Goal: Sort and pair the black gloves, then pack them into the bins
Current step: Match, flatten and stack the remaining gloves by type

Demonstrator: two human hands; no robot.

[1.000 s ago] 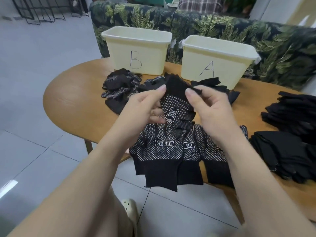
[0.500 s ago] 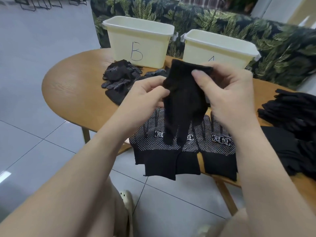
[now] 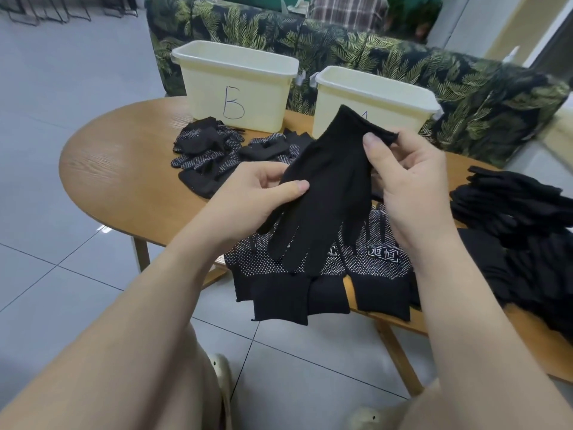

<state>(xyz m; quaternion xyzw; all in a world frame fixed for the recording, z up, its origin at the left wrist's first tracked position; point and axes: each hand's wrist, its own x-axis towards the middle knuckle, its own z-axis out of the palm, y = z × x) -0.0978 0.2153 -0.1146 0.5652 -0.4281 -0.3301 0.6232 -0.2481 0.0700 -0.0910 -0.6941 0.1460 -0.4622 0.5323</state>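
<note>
I hold one black glove point(image 3: 328, 193) in the air over the table, its plain back toward me and its fingers hanging down. My right hand point(image 3: 412, 193) pinches its cuff at the top. My left hand point(image 3: 257, 197) pinches its left edge with the thumb on top. Below it, several dotted gloves point(image 3: 313, 274) lie side by side at the near table edge, cuffs hanging over. A loose pile of dotted gloves point(image 3: 214, 156) lies in front of bin B point(image 3: 238, 85). Bin A point(image 3: 378, 100) stands to its right, partly hidden by the held glove.
A heap of plain black gloves point(image 3: 521, 231) fills the right side of the round wooden table point(image 3: 124, 162). A leaf-patterned sofa point(image 3: 403, 63) stands right behind the bins. Grey tiled floor lies to the left and below; my knees and shoes are under the table edge.
The glove was lifted from the laid-out row and turned, so its dotted palm now faces away. My right hand rose with the cuff; my left hand shifted to the glove's side.
</note>
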